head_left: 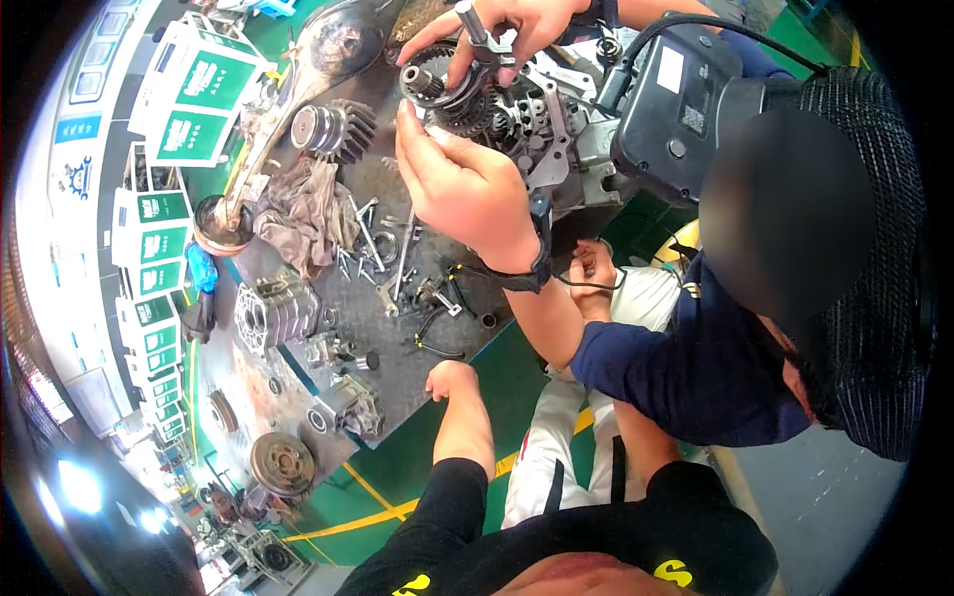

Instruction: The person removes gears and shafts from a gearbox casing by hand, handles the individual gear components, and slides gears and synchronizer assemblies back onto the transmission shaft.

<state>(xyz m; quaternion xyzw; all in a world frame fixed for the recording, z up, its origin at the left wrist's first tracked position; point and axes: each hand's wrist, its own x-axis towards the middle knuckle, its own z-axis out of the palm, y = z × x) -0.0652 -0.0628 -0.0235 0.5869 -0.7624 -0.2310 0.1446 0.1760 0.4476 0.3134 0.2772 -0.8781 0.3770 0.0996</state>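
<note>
A: What lay nearest the camera?

B: The wearer's black shirt, marked with yellow lettering.

A: And from the left?

B: A round metal plate, then a silver housing, a crumpled rag and a helical gear. All but the plate were noted on the metal bench; its support was unclear.

A: The wearer's left hand?

B: The left hand was at the bench edge, near a tool with black-and-yellow handles. Its fingers were curled inward; whether they enclosed anything, I could not tell.

A: The gear assembly?

B: The gear assembly was above the bench's far part, between a co-worker's two hands, fingers spread around it.

A: Further right?

B: The wearer's right hand, beyond the co-worker's navy sleeve, its fingers loosely bent beside a black cord. Whether it gripped the cord, I could not tell. A black box with a white label stood above it in view.
</note>
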